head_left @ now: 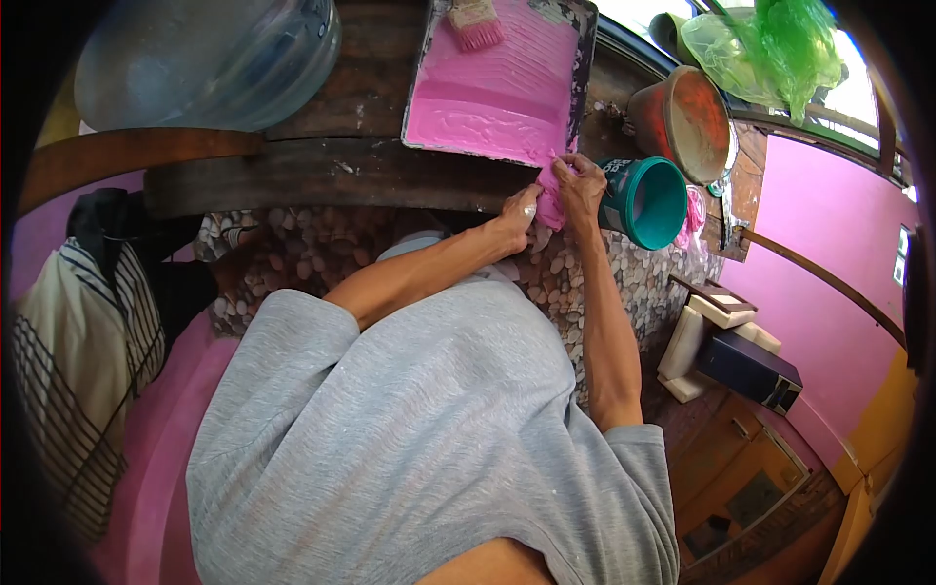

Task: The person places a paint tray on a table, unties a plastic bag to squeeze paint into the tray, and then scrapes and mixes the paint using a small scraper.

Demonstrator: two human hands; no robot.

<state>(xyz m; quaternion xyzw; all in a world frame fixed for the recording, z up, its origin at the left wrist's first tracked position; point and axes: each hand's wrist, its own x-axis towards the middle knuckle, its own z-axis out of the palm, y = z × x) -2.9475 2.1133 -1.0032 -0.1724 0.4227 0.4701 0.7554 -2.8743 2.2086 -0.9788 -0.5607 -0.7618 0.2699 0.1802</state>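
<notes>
Both hands are closed on a soft, crumpled pink piece (pixel 551 207), and I cannot tell whether it is cloth or plastic. My left hand (pixel 517 219) grips its left side, with a whitish smear near the thumb. From the upper right my right hand (pixel 582 187) pinches it. The piece is by the near right corner of a paint tray (pixel 588 58) coated in wet pink paint. A wide paintbrush (pixel 475 23) with pink bristles lies at the tray's far end. Close to my right hand, a teal bucket (pixel 655 205) stands tilted in view.
Beyond the teal bucket are a red-brown bucket (pixel 682 122) and green plastic bags (pixel 770 54). A large clear plastic container (pixel 210 63) sits left on the dark wooden table (pixel 331 175). Boxes (pixel 749 369) are at lower right; striped cloth (pixel 93 351) hangs at left.
</notes>
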